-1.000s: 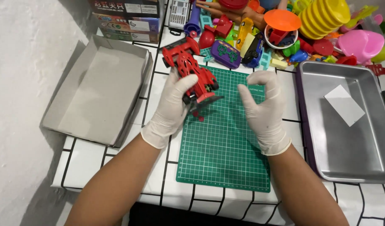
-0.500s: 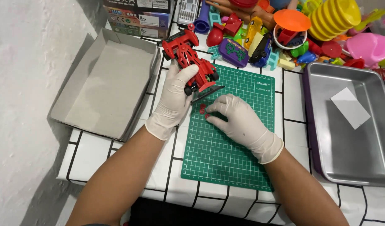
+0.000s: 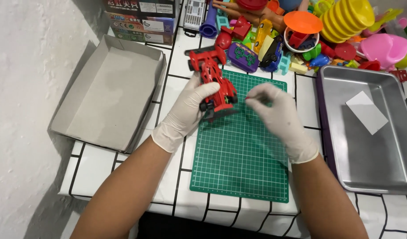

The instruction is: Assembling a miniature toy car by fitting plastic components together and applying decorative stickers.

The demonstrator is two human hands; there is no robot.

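Left hand (image 3: 188, 110) wrapping grip around red toy race car (image 3: 214, 84), light rigid plastic, fragile wings; gripping mid-body safest. Right hand (image 3: 276, 113) at car's 3 o'clock, fingertips pinching, contents unclear.

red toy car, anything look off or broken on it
No damage is plain. The red toy car sits askew, half off the green cutting mat, gripped by the left hand. The right hand pinches something too small to tell.

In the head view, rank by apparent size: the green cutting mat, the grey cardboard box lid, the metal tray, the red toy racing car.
1. Grey cardboard box lid and green cutting mat: look alike, so no ranking between them.
2. Metal tray: similar too, but cut off by the frame edge, so unsure.
3. Red toy racing car, held in the left hand: clearly smallest.
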